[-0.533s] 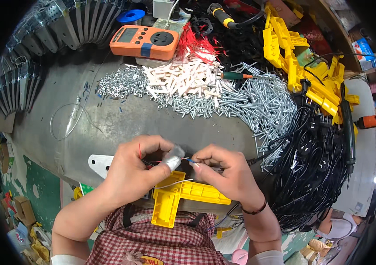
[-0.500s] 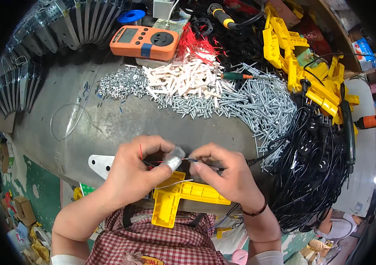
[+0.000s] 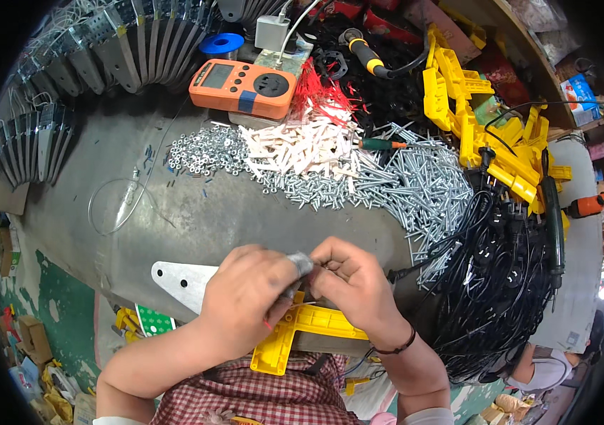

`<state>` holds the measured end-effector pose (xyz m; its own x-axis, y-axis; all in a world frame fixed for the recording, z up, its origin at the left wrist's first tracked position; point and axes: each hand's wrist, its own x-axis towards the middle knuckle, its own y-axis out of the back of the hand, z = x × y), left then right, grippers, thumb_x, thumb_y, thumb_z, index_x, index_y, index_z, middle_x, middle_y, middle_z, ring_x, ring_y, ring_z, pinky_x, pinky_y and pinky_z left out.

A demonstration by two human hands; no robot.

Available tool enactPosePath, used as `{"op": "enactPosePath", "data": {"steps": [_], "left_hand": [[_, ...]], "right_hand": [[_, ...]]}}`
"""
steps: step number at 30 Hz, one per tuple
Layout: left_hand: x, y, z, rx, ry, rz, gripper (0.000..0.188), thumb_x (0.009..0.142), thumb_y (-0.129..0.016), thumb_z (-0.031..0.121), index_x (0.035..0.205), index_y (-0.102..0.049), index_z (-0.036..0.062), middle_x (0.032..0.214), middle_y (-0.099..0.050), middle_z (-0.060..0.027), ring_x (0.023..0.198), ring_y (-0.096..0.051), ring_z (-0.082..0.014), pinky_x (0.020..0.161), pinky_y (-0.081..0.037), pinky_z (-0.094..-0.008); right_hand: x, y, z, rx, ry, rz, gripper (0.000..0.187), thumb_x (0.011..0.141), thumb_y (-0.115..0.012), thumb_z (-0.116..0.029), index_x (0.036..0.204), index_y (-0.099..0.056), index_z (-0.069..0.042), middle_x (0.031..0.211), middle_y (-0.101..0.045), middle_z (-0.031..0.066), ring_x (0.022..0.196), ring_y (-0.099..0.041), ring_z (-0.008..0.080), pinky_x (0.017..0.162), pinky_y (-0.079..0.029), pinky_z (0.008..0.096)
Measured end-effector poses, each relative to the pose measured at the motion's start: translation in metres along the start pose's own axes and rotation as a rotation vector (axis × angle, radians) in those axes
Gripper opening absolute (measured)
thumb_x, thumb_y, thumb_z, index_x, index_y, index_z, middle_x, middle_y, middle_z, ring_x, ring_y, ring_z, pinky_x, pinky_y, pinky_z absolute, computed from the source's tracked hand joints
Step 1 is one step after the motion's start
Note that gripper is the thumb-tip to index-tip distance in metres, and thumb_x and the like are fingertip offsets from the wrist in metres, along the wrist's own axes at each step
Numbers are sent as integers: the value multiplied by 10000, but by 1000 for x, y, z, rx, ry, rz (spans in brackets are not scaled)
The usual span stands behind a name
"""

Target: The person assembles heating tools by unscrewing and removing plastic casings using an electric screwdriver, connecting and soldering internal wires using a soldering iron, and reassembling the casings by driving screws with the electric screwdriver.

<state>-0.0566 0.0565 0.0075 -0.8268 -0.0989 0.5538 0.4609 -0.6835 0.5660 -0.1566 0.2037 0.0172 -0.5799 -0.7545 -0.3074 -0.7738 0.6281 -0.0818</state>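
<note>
My left hand and my right hand meet fingertip to fingertip just above the bench edge. Silvery grey wrapping covers fingertips of the left hand. Thin wires are pinched between the two hands; a red wire end sticks out below the left palm. Where the wires meet is hidden by the fingers. Under the hands lies a yellow plastic handle shell, hollow and ribbed, with a pale wire across it. A light metal plate with holes sits beside the left hand, partly covered by it.
Nuts, white sleeves and screws lie heaped beyond the hands. An orange meter and a soldering iron stand behind. Black power cords and yellow shells crowd the right; metal plates line the far left.
The left hand has rolled over, its back now upward, and has closed in against the right fingertips. The wires between the hands have become mostly hidden. The whole view has shifted slightly.
</note>
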Motion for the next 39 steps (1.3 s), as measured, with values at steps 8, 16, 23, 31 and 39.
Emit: {"op": "enactPosePath", "data": {"steps": [8,16,23,31,39], "left_hand": [[6,1,-4,102,-144,-80,448,689,-611,72,1118,-526,-21,890,-613,-123,785,-595,-262,750,-480,-388],[16,12,-3,76,-45,-231,570,597,-694,-49,1134,-509,11,840,-596,-106,781,-598,-260,752,-475,-352],[18,14,-11,-637,603,-295,588,714,-625,-19,1260,-415,36,846,-633,-58,815,-610,-128,776,-470,-261],[14,11,-13,67,-167,-229,674,685,-659,-57,1260,-317,19,864,-604,-122,772,-606,-221,727,-482,-319],[18,13,-16,84,-23,-157,734,634,-674,-63,1249,-286,33,847,-620,-113,816,-604,-214,723,-468,-331]], "right_hand": [[0,2,6,194,-124,-41,49,876,-566,-46,890,-545,-5,734,-540,-15,668,-513,53,602,-426,213],[-20,-3,-26,-862,349,116,82,821,-611,-101,853,-554,-51,764,-608,111,676,-601,312,580,-465,373],[-3,8,-13,-683,431,3,141,829,-622,-123,929,-569,-39,767,-612,144,726,-609,329,631,-481,373],[18,11,5,204,-124,-212,122,896,-525,-118,932,-561,-7,792,-588,99,699,-554,112,623,-438,275],[16,15,-11,-349,173,-136,130,878,-560,-119,972,-566,-29,834,-601,120,750,-626,266,662,-480,331]]}}
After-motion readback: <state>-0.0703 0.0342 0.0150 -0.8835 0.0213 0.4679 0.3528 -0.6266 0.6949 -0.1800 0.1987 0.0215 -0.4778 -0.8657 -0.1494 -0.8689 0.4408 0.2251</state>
